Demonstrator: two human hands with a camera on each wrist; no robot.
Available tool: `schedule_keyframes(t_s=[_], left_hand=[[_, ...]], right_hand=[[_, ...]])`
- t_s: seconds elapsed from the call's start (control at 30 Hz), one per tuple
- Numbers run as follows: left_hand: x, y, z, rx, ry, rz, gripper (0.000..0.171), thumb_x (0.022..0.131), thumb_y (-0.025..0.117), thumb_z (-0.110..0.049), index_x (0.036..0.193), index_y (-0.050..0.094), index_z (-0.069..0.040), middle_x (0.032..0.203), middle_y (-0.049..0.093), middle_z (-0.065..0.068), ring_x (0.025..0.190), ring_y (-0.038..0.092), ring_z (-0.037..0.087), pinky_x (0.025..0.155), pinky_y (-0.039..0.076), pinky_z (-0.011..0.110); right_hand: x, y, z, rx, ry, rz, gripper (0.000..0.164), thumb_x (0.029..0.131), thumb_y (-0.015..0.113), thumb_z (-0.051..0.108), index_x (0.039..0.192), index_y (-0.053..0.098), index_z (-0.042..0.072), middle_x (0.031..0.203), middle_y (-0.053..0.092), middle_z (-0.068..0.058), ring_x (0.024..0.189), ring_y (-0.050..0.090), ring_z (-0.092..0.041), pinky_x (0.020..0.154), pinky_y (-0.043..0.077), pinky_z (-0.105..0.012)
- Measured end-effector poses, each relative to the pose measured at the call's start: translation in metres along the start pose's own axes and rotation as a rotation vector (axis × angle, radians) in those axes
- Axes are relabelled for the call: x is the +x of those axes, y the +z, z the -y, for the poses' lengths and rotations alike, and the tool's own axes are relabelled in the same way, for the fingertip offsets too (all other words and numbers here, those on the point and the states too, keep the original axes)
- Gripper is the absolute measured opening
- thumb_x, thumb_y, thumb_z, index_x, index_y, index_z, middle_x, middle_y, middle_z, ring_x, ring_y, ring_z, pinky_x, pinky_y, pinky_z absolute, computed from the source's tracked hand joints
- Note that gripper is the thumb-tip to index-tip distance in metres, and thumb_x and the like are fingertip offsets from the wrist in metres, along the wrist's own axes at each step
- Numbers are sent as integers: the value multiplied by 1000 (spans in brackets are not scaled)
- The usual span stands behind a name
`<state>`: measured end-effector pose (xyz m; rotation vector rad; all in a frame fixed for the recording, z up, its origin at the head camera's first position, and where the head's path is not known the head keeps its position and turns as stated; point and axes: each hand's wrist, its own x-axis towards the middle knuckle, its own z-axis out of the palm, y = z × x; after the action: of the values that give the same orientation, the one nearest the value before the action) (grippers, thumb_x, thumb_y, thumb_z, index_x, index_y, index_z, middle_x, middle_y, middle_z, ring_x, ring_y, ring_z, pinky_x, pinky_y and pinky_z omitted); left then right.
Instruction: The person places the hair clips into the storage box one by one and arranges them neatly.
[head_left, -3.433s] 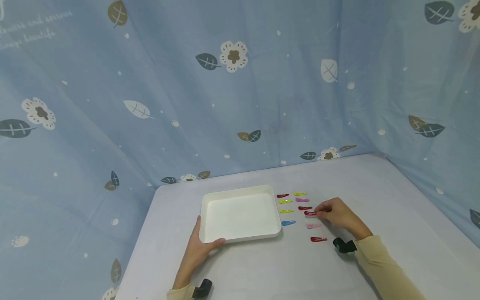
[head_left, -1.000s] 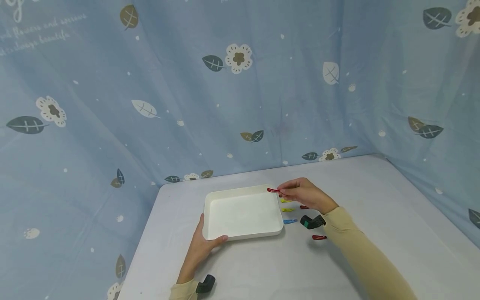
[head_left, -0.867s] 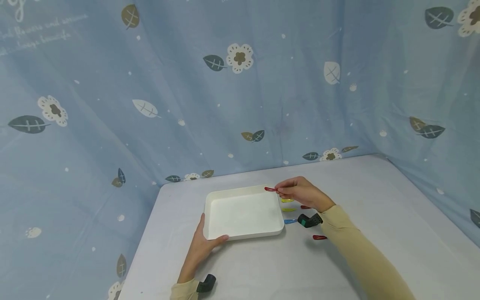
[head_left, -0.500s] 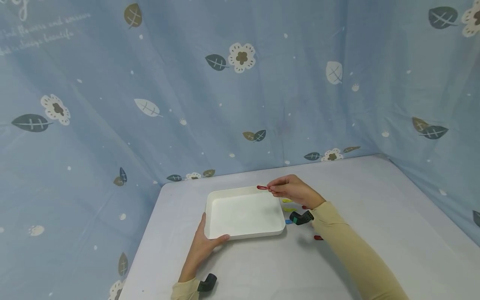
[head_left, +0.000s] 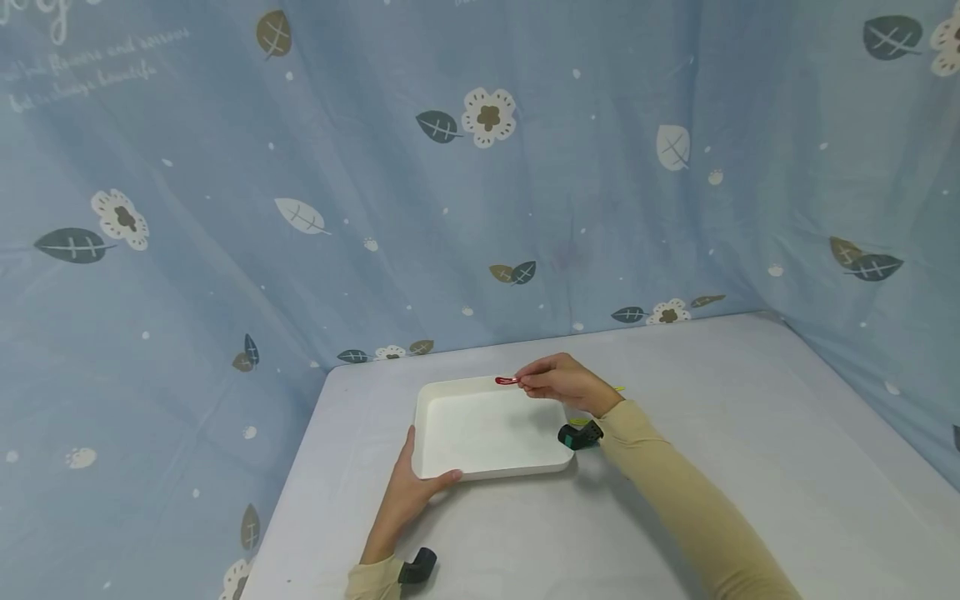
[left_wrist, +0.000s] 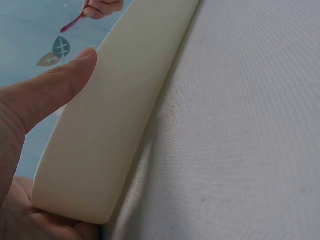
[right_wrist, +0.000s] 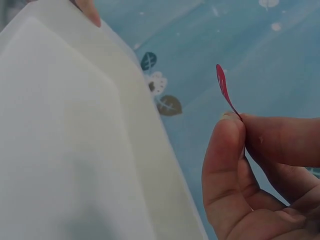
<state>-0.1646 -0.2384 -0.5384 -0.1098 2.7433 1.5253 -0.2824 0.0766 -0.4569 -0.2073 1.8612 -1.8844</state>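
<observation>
My right hand [head_left: 566, 383] pinches a red snap hair clip [head_left: 507, 381] by one end between thumb and fingertips, above the far side of a shallow white tray [head_left: 480, 433]. In the right wrist view the clip [right_wrist: 222, 82] points up out of the fingertips. My left hand [head_left: 405, 496] grips the tray's near left corner. The left wrist view shows its thumb [left_wrist: 62, 80] against the tray's outer wall [left_wrist: 110, 100] and the other fingers around the corner. The tray's visible floor holds nothing. Beyond the right hand, parts of yellow hair clips [head_left: 579, 422] show.
The right forearm and its sleeve [head_left: 675, 492] hide most of the table right of the tray, where other clips lay. A black wrist camera [head_left: 580, 435] hangs over the tray's right edge. A white cloth [head_left: 360, 433] covers the table; a blue patterned curtain [head_left: 420, 275] stands behind.
The right hand has picked the red hair clip up off the table and carried it left over the tray. The left hand keeps its grip on the corner. The head view has shifted slightly.
</observation>
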Motion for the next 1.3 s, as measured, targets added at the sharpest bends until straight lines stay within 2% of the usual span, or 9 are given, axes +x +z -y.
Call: schedule_keyframes(t_s=[0.13,0.37,0.5,0.6,0.73,0.83,1.0,1.13,1.3], left_hand=[[0,1,0,-4,1,0,130,74,93,-42,166,9,-4,172,18,23,156,26,50,122,27,70],[1,-1,1,-10,16,0,130,74,93,-41,167,9,-6,172,20,22,155,28,49,122,28,71],[1,-1,1,-15,19,1,129,74,93,-40,166,9,-5,172,20,23,155,29,49,121,29,71],[0,-1,0,-11,9,-1,130,74,93,-40,166,9,-4,172,20,24,155,29,50,121,29,71],[0,-1,0,-11,-2,0,130,74,93,-41,166,9,-4,172,20,24,155,28,49,122,28,71],[0,-1,-1,-20,8,2,129,75,93,-40,166,9,-4,172,20,23,155,28,49,122,28,70],[2,-1,0,-23,30,1,128,75,93,-37,166,9,-4,172,21,22,155,29,48,122,29,69],[2,-1,1,-30,20,6,128,75,93,-36,166,9,-3,172,20,23,156,28,48,123,28,69],[2,-1,0,-29,4,7,127,76,92,-37,166,9,-2,172,19,24,156,27,49,123,28,69]], right_hand=[[5,6,-1,15,-7,21,34,102,60,-1,132,60,-16,108,72,-9,86,71,-8,85,62,-22],[17,13,-2,29,20,9,32,101,60,-1,131,61,-14,118,70,-18,87,71,-9,92,62,-29],[26,17,-3,13,45,-14,31,101,62,-1,129,65,-11,111,71,-10,95,72,-16,94,62,-31],[32,20,-5,8,65,-28,29,100,63,0,127,67,-9,115,71,-14,96,72,-18,97,62,-34],[37,25,-7,16,72,-23,29,99,64,-1,127,67,-10,122,70,-19,89,70,-13,99,61,-36],[39,29,-8,29,71,-18,29,99,64,-1,127,66,-10,118,71,-17,86,69,-11,93,62,-31],[45,35,-11,40,82,-16,31,99,64,-1,128,65,-12,104,71,-7,94,70,-19,79,61,-22],[51,39,-17,31,94,-21,29,99,65,-1,126,67,-11,101,71,-6,101,71,-24,79,61,-21],[57,46,-22,19,97,-23,26,98,66,0,122,69,-9,102,72,-8,95,71,-21,76,61,-21]])
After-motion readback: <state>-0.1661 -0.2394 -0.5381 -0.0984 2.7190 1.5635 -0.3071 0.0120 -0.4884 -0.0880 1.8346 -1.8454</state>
